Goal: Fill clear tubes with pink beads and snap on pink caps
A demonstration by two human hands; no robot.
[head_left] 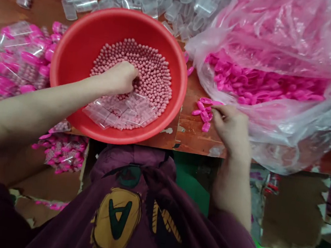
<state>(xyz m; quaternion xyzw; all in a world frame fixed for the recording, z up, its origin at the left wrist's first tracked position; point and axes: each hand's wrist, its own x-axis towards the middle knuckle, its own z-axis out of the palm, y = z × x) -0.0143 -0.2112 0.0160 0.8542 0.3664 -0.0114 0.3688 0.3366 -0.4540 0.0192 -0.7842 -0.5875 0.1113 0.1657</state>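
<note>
The left hand [118, 79] curls down into pink beads [155, 78] inside a red plastic basin [176, 81]; whether it holds any, I cannot tell. Small clear bags [115, 114] lie on the beads just below that hand. The right hand [228, 127] pinches one of the flat pink oval pieces [203, 112] on the wooden table [194, 135], right of the basin. Beside that hand sits a large plastic bag [272, 40] of more pink pieces; filled packets [18, 65] lie beyond the left hand's forearm.
</note>
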